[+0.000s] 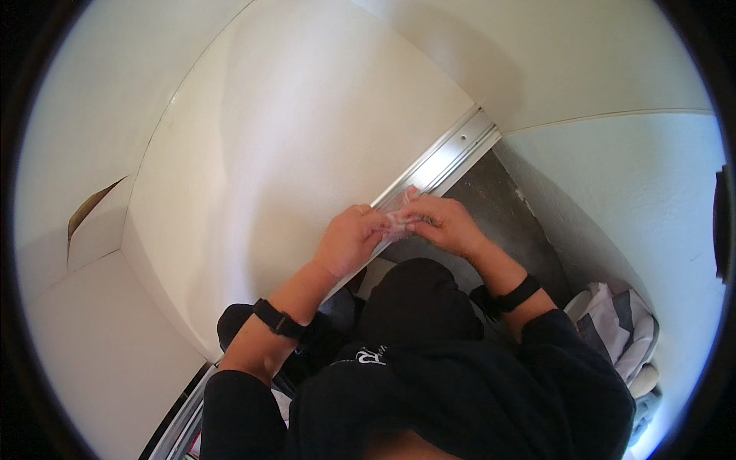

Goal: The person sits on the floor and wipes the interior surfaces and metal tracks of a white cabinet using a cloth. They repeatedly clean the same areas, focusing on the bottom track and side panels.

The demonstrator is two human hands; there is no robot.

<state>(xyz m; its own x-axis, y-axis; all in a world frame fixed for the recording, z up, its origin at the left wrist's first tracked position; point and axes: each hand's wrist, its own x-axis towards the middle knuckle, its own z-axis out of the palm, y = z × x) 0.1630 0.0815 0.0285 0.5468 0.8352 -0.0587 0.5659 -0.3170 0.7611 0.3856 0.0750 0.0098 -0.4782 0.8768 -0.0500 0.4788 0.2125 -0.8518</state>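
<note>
Between my fingers is a small crumpled piece of clear plastic (395,223), perhaps a little bag. What it may contain is too blurred to tell. My left hand (352,237) pinches its left side, and my right hand (444,223) grips it from the right with bent fingers. Both hands are just over an aluminium track (440,167) with grooves and a screw hole. That track runs along the edge of a broad white panel (310,132), which spreads out beyond my left hand.
White walls (575,63) close in on several sides. At the left, a torn opening (92,207) shows in the surface. Dark grey floor (489,201) lies beyond the track. Striped grey-and-white fabric (618,328) is heaped at the right, and another metal track (184,414) runs at lower left.
</note>
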